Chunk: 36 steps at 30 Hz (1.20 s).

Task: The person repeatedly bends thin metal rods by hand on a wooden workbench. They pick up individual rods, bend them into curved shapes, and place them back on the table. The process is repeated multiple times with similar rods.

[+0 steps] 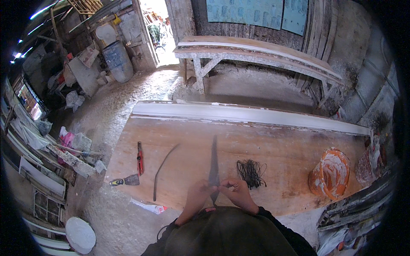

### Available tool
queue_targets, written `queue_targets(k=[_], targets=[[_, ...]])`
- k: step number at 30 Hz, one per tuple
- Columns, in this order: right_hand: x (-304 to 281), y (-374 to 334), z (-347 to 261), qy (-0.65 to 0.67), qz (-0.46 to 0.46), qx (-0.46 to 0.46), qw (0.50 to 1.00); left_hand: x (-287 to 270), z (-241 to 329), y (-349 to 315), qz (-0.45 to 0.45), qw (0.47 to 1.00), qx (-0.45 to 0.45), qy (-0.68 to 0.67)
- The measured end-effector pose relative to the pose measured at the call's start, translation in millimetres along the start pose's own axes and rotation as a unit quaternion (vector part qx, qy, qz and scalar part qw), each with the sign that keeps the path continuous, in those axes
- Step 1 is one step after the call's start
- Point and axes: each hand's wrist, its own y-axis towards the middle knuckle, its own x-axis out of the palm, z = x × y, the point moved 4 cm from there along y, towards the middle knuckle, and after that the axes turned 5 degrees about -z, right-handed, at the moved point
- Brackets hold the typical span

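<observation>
A long dark grey strip [215,160], narrow at its far tip, lies lengthwise on the wooden table [273,149] in front of me. My left hand [199,193] is closed on the strip's near part. My right hand [236,192] meets it there from the other side, fingers pinched at the strip's edge; the exact grip is too small to make out. Just beyond my right hand rests a loose bundle of black cord [252,174]. Left of my hands lie a thin curved dark strip [162,170], a red-handled tool [139,160] and a putty knife [128,181].
A white moulding [239,113] runs along the table's far edge. An orange bucket [316,179] smeared with white stands at the right, beside another smeared container [369,166]. Behind is a long bench [256,49]; a blue barrel [118,62] stands far left.
</observation>
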Motion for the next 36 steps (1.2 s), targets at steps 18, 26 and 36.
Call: queue_targets(k=[18, 26, 36], targets=[[-5.0, -0.9, -4.0, -0.067, 0.024, -0.054, 0.996, 0.0, 5.0, -3.4, -0.043, 0.996, -0.023, 0.077], [-4.3, 0.3, -3.1, -0.102, 0.016, -0.04, 0.994, 5.7, 13.1, -3.5, -0.065, 0.994, -0.013, 0.089], [-6.5, 6.6, 14.6, -0.164, 0.027, -0.003, 0.986, 0.9, 37.0, -5.4, -0.11, 0.993, 0.012, 0.032]])
